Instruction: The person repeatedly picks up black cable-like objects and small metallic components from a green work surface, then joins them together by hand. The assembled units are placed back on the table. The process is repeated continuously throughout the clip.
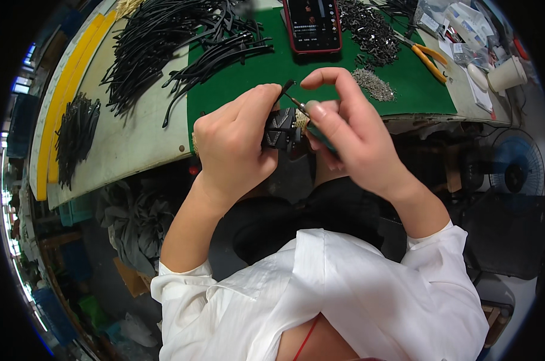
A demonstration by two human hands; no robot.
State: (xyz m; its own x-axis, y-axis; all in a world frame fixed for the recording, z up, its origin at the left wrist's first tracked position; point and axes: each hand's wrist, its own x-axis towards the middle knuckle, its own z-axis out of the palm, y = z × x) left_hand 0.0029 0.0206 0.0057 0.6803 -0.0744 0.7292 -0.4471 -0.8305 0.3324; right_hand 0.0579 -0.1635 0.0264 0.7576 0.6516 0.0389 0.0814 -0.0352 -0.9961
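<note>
My left hand (233, 138) is closed at the table's front edge, around a slim black piece (289, 85) that looks like an eyeglass temple. Only its end sticks out past my fingers. My right hand (360, 135) holds a thin screwdriver (322, 137) with a dark green handle between thumb and fingers, its index finger raised and bent. The metal shaft points up and left at the black piece; whether it touches cannot be made out. Between my hands sits a small black block-like fixture (280, 129), partly hidden by my left hand.
Black eyeglass temples (146, 51) lie heaped at the left, with a smaller bundle (77, 135) beside yellow strips (47, 144). On the green mat (236, 78) are a red-cased phone (311, 27), dark small parts (369, 33), tiny silvery pieces (375, 84) and orange-handled pliers (429, 60). A white cup (507, 74) is right.
</note>
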